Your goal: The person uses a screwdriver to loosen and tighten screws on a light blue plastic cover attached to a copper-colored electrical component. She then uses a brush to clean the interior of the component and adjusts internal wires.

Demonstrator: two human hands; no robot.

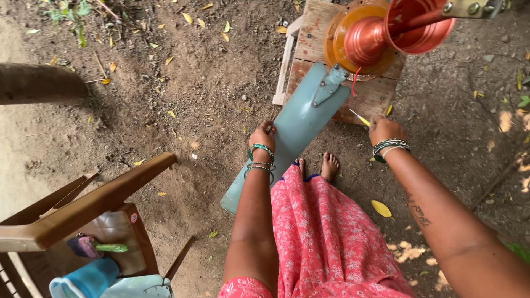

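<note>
A long grey-blue metal chute [301, 124] slopes down from an orange-red grinding machine [381, 36] that stands on a wooden crate [320, 27]. My left hand [263, 134] grips the chute's left edge near its middle; green bangles circle that wrist. To the right of the chute, my right hand [385, 129] holds a small yellow-handled tool [360, 117] whose tip points up-left toward the chute's upper end and the hinge bracket. Below the hands are my pink patterned skirt [326, 232] and bare feet.
A brown plastic chair [83, 207] stands at lower left, with a blue bottle [88, 278] and other small items on it. A tree trunk [38, 83] lies at the left edge. The ground is bare soil with scattered yellow leaves.
</note>
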